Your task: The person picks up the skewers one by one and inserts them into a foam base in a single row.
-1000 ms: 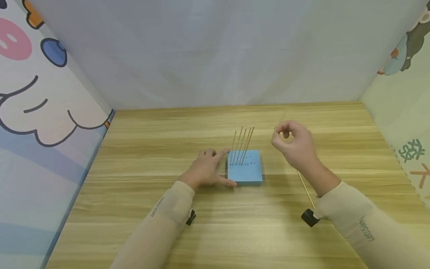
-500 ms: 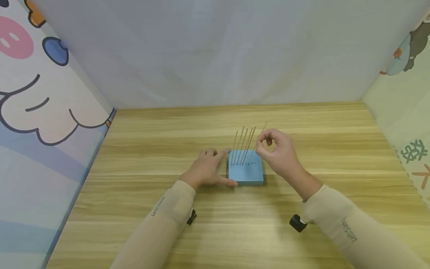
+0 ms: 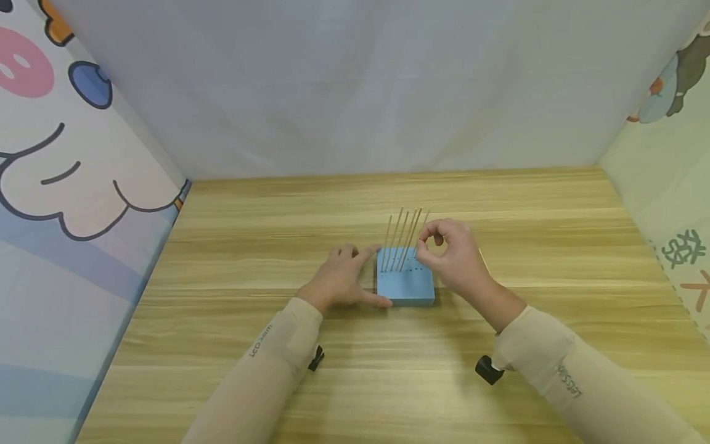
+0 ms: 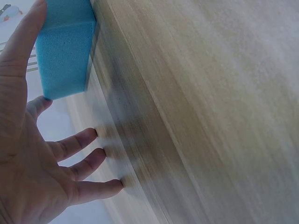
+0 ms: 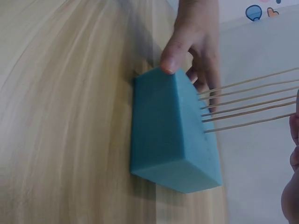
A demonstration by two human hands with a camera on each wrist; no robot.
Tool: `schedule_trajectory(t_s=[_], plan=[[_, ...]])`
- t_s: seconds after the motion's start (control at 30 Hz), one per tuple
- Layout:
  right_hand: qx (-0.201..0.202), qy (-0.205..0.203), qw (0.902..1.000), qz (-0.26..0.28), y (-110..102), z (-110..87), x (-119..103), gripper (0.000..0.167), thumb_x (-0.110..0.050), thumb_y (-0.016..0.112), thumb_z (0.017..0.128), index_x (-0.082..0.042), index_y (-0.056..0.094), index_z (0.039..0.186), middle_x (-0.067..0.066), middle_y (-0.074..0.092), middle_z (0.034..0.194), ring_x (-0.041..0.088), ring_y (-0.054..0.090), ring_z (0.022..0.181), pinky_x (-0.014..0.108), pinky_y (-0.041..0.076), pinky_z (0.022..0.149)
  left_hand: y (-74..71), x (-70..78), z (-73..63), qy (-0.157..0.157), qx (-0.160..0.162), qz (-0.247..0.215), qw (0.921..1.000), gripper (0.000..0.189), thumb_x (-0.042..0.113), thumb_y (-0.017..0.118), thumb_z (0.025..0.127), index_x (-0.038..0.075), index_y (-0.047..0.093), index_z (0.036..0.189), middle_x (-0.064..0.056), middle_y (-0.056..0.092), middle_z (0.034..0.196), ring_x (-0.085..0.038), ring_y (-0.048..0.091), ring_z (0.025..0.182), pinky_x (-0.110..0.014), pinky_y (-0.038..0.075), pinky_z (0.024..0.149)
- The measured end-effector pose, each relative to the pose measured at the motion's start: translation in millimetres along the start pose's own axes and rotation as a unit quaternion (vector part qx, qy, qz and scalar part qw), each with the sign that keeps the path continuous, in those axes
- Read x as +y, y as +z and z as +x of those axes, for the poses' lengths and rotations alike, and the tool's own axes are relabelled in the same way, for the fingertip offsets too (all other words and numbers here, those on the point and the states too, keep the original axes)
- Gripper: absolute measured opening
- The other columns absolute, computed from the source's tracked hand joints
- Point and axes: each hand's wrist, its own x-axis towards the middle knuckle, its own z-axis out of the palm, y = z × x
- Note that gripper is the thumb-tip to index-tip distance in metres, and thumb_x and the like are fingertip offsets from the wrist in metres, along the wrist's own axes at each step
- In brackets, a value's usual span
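Note:
A blue foam block (image 3: pixel 405 288) lies on the wooden table, with rows of small holes in its top. My left hand (image 3: pixel 341 280) holds it from the left, thumb at the near edge and index finger at the far corner; the other fingertips rest on the table in the left wrist view. Several thin wooden sticks (image 3: pixel 410 239) stand in a row in the block. Over its right part, my right hand (image 3: pixel 450 254) pinches another stick (image 5: pixel 252 123) between thumb and index finger. In the right wrist view, that stick's lower end meets the block's top, in line with the row.
Another thin stick (image 3: pixel 484 260) lies on the table (image 3: pixel 249 228) to the right, partly hidden by the right forearm. A pale curtain (image 3: pixel 355 92) closes off the back. Printed cartoon panels (image 3: pixel 83 203) border the sides.
My right hand has moved left and down with the pinched stick, from right of the block to over it, and the stick's end has reached the block. The left hand has stayed in place.

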Motion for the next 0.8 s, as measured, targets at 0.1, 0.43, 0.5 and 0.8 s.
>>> schedule_trajectory(t_s=[0.1,0.43,0.5,0.8], plan=[[-0.007,0.0,0.9999,-0.009,2.2,-1.1,1.3,0.005,0.0,0.064,0.088,-0.003,0.066,0.085,0.013,0.051,0.08,0.026,0.044,0.082,0.041,0.029,0.087,-0.6,0.3,0.4,0.002,0.001,0.002,1.0,0.124,0.078,0.083,0.069,0.038,0.021,0.168,-0.017,0.042,0.157,-0.038,0.039,0.145,-0.058,0.047,0.113],[-0.005,0.013,0.9999,0.0,3.4,-1.8,2.4,0.005,-0.002,0.062,0.09,-0.002,0.066,0.088,0.017,0.056,0.085,0.026,0.044,0.084,0.042,0.029,0.09,0.3,0.8,0.6,0.004,-0.001,0.009,1.0,0.123,0.079,0.082,0.07,0.037,0.02,0.168,-0.018,0.043,0.157,-0.039,0.039,0.145,-0.057,0.047,0.113],[-0.006,0.011,0.9999,0.0,2.0,-2.3,2.3,0.004,-0.001,0.063,0.089,-0.001,0.067,0.089,0.016,0.062,0.087,0.026,0.044,0.084,0.04,0.03,0.088,0.9,0.8,0.2,0.003,-0.001,0.008,1.0,0.123,0.078,0.082,0.07,0.037,0.02,0.168,-0.018,0.043,0.157,-0.038,0.04,0.144,-0.057,0.048,0.112],[-0.011,0.033,0.9994,0.003,-16.4,-7.3,12.9,0.016,-0.001,0.064,0.093,0.001,0.072,0.106,0.014,0.069,0.096,0.025,0.045,0.086,0.032,0.032,0.071,-0.8,1.3,-2.3,0.003,0.002,0.009,1.0,0.123,0.078,0.083,0.07,0.038,0.021,0.168,-0.017,0.044,0.156,-0.038,0.04,0.145,-0.057,0.048,0.112]])
